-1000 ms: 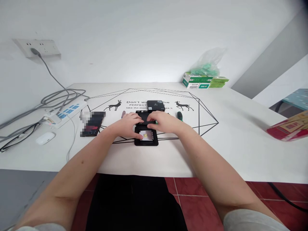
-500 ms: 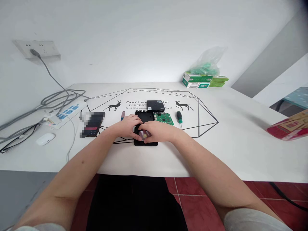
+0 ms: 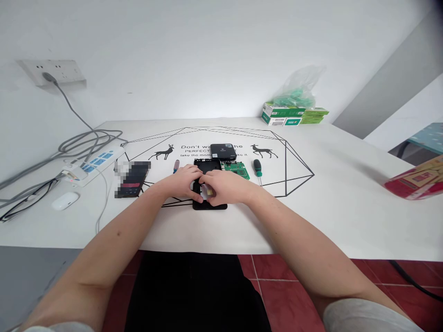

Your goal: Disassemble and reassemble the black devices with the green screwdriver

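Observation:
Both my hands meet over a black plastic case part [image 3: 210,206] lying on the table. Between them is a small, thin, shiny plate with a yellowish patch [image 3: 209,192]. My right hand [image 3: 226,186] grips this plate between thumb and curled fingers. My left hand [image 3: 185,182] reaches in from the other side, its fingers bent and its thumb at the plate's left edge; the fingers hide part of the contact. A second black case part [image 3: 207,166] lies just beyond my fingertips. Right of it is a green circuit board [image 3: 238,170], partly behind my right hand.
A black box-like device [image 3: 223,151] lies behind the case parts. Screwdrivers with a green-black handle [image 3: 257,167] and a reddish handle [image 3: 176,165] flank the hands. Left are a phone [image 3: 134,177], white earbud case [image 3: 65,200] and power strip [image 3: 100,161]. Green boxes [image 3: 284,114] stand at the back.
The shiny plate has tilted between my fingers and now looks paler. My right hand has shifted slightly upward with it; my left hand has barely moved.

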A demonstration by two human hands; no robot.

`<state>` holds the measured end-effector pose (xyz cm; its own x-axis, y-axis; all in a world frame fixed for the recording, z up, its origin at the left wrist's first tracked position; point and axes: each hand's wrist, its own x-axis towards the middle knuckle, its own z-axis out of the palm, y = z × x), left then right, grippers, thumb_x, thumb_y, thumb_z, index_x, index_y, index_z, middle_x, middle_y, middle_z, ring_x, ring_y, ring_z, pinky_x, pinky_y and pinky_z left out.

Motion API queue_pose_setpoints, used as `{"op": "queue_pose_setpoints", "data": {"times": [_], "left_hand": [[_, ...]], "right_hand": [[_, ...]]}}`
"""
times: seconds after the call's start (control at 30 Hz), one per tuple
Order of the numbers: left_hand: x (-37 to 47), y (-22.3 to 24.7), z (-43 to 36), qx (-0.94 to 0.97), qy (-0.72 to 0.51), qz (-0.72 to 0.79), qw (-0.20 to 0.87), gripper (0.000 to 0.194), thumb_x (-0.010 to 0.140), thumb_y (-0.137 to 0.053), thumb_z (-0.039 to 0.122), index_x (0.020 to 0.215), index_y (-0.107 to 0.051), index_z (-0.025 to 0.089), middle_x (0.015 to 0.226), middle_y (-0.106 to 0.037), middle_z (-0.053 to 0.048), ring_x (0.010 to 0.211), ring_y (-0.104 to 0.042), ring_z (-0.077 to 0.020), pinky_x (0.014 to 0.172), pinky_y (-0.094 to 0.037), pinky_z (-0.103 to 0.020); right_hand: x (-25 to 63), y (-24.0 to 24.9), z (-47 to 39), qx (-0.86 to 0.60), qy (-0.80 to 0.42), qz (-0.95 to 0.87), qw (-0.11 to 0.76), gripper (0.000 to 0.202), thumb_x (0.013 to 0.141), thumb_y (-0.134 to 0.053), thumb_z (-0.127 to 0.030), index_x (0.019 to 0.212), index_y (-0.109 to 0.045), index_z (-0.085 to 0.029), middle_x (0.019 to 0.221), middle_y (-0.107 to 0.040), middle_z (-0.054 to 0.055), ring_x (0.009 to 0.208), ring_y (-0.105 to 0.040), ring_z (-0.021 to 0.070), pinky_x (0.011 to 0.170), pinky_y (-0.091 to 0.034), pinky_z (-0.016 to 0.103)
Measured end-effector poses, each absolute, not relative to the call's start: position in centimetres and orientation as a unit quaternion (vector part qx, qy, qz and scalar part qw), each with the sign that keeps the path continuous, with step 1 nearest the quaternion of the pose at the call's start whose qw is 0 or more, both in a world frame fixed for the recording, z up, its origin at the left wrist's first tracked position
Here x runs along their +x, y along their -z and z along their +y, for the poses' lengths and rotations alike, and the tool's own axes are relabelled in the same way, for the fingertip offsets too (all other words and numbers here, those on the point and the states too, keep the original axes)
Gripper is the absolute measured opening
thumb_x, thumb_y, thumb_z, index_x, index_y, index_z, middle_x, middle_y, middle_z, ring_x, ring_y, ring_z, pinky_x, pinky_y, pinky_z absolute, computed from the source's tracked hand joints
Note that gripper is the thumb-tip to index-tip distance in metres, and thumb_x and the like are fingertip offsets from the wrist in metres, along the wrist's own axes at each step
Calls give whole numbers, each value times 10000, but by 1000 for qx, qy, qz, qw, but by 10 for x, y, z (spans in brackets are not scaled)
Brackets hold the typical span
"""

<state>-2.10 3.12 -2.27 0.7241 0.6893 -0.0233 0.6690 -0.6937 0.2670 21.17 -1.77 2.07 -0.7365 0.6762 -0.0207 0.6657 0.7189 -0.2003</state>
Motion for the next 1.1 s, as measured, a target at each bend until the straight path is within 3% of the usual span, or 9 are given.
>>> {"op": "queue_pose_setpoints", "data": {"times": [0.17,0.33,0.43,0.8,1.1], "left_hand": [[-20,20,29,915,-27,382,125,793,821,-843,746,1416,-671,252,1527,-614,-130,1497,-447,-410,1318,-167,-607],[-17,19,26,911,-9,395,120,865,834,-831,751,1499,-634,234,1604,-570,-141,1550,-400,-405,1305,-240,-547],[-16,17,24,910,-7,398,118,853,849,-818,753,1502,-635,235,1611,-569,-141,1555,-398,-402,1318,-214,-563],[-15,14,23,907,3,399,130,884,842,-824,743,1533,-610,237,1633,-548,-128,1555,-393,-375,1285,-309,-472],[-17,16,24,908,-11,399,128,854,834,-819,758,1500,-639,255,1613,-570,-128,1552,-397,-402,1323,-212,-562]], "right_hand": [[226,-29,-12,-385,-135,-913,6,268,774,-724,-268,1028,-695,-185,1029,-753,99,876,-673,240,667,-405,326],[242,-42,-8,-457,-171,-870,-75,144,739,-738,-248,848,-647,-227,854,-739,51,760,-647,217,633,-388,327],[248,-46,-7,-489,-213,-836,-128,145,707,-744,-210,780,-621,-235,826,-723,26,735,-633,203,610,-380,327],[250,-40,-6,-501,-213,-823,-161,335,661,-777,-113,822,-512,-240,905,-692,27,806,-645,211,629,-389,320],[252,-37,-5,-501,-215,-825,-145,385,654,-769,-104,920,-528,-245,1023,-724,26,898,-689,225,671,-451,310]]}}
